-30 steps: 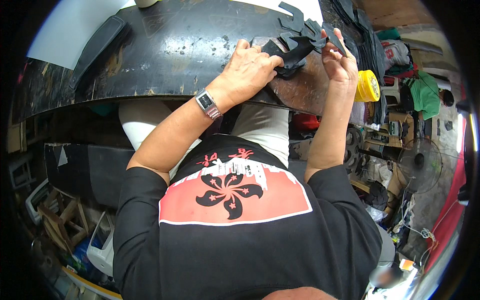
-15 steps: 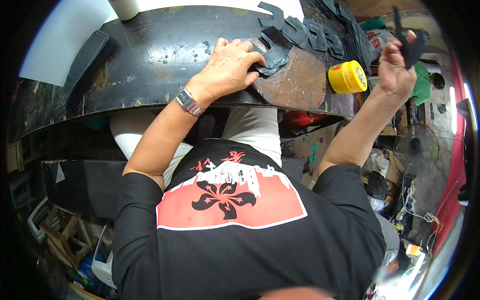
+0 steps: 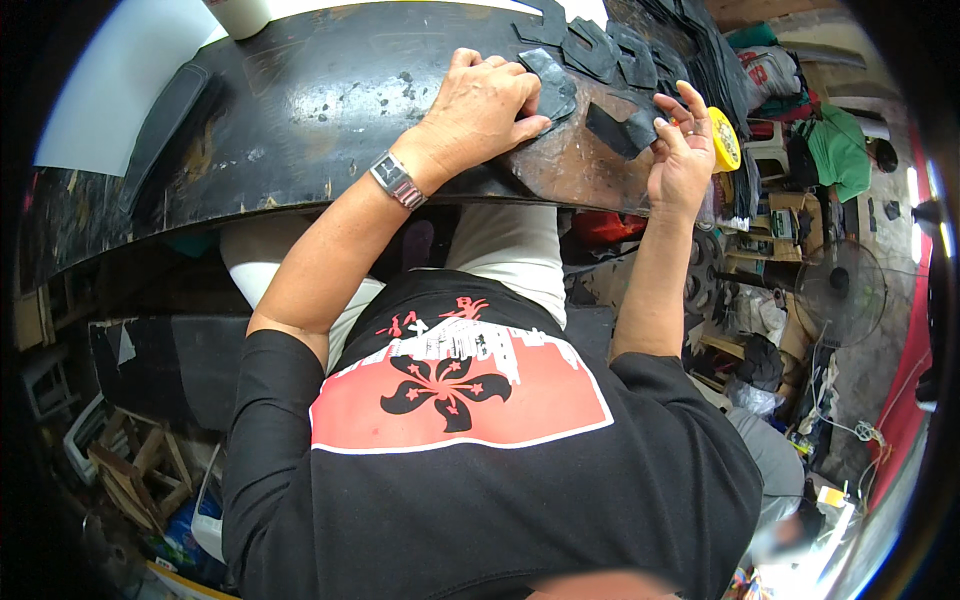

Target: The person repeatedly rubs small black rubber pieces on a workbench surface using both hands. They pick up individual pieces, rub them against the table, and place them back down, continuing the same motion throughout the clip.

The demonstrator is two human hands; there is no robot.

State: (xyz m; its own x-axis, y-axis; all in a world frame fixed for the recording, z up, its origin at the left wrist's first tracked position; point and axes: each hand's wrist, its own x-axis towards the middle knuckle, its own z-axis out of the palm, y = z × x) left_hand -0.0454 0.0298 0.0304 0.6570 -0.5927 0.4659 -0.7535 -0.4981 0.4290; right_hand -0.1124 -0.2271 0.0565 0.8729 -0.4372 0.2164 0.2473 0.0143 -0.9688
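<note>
A small stack of flat black leather-like pieces [image 3: 552, 92] lies at the left edge of a worn brown board [image 3: 590, 165]. My left hand [image 3: 482, 105] rests at the stack with curled fingers, gripping its near side; the fingertips are partly hidden. Over the board's right part, a single dark cut piece [image 3: 622, 130] is pinched in my right hand [image 3: 685, 150], between the thumb and a finger, while other fingers point up. Just behind that hand stands a yellow tub [image 3: 726, 140], partly covered by it. The two hands are apart.
Several more black cut pieces [image 3: 590, 50] lie in a row along the far side of the dark table [image 3: 310, 110]. Long black strips [image 3: 700, 60] are piled at the far right. A curved black piece [image 3: 170, 130] and a white sheet [image 3: 95, 85] are at the left. A fan [image 3: 840, 285] stands right.
My right hand has come from the far right, in and down to the board, with the dark piece still in it. My left hand has shifted slightly right and away from me.
</note>
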